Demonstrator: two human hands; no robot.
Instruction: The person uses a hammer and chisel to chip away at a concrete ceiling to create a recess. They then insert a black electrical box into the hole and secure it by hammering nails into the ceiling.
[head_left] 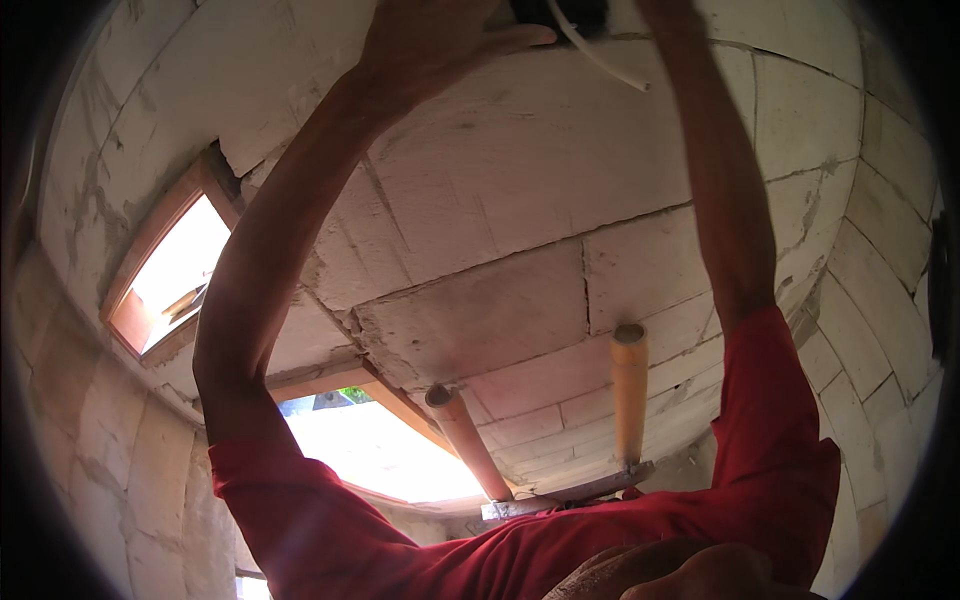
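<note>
White cable [604,64] crosses black fixture [570,14], end loose, work likely unfinished; left hand [435,32] left of fixture, right hand [670,8] right; I can't tell grips.

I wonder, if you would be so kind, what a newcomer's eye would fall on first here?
The red shirt along the bottom stands out first, with the left arm and right arm reaching to the top edge. There, a white cable crosses a dark object beside the left hand. At left, a small bright opening and a larger one interrupt the pale blocks.
</note>
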